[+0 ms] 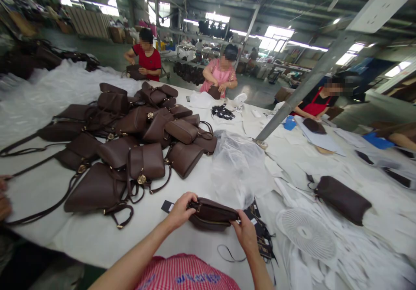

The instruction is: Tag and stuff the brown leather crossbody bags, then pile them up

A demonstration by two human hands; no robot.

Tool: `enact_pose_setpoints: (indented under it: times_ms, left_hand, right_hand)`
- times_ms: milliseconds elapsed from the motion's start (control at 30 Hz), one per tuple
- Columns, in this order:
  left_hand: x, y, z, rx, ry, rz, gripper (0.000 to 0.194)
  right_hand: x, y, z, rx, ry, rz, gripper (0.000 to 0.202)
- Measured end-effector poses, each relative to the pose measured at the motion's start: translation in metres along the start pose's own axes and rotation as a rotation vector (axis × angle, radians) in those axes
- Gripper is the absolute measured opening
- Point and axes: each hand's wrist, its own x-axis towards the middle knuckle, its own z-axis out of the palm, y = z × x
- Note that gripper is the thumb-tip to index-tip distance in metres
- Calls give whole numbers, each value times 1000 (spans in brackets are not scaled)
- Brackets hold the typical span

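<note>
Held over the near edge of the white table is a dark brown handbag [212, 221], its zipped opening facing up and partly spread. My left hand [180, 210] grips its left end, thumb on top near the zip. At the opposite end, my right hand [244, 229] pinches the rim between thumb and fingers. A black tag [167, 206] shows by my left hand. Beside my right wrist lie black printed tags with cords [262, 233]. A thin black cord loop [231, 255] rests on the table below the bag.
A heap of brown handbags [146, 160] with straps and gold charms covers the left. Clear plastic bags [238, 164] lie ahead, and a white fan [307, 233] sits at right near another brown bag [342, 198]. A grey post [302, 88] rises from the table. Several co-workers handle bags around it.
</note>
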Motion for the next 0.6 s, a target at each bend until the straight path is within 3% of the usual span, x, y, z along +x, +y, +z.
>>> enact_pose_setpoints:
  times_ms: [100,267,400,500,600]
  left_hand:
    - [-2,-9,-5,-73,-47,-73,39]
    - [-6,-18,-12,-113,-148,-132,36]
    - [-8,-21,-16,-134,-183,-84,32]
    - [-9,-21,-15,-69,-219,-72,31]
    - [-8,-22,-10,29,-207,-93,26]
  right_hand:
    - [2,-7,5,-78,89,-19,30]
    - [-12,-34,20,-174,329,14,42]
    - [-26,-58,17,-114,463,62,40]
    - [-32,-80,13,-52,415,25,38]
    - [-32,-101,18,-106,201,-97,38]
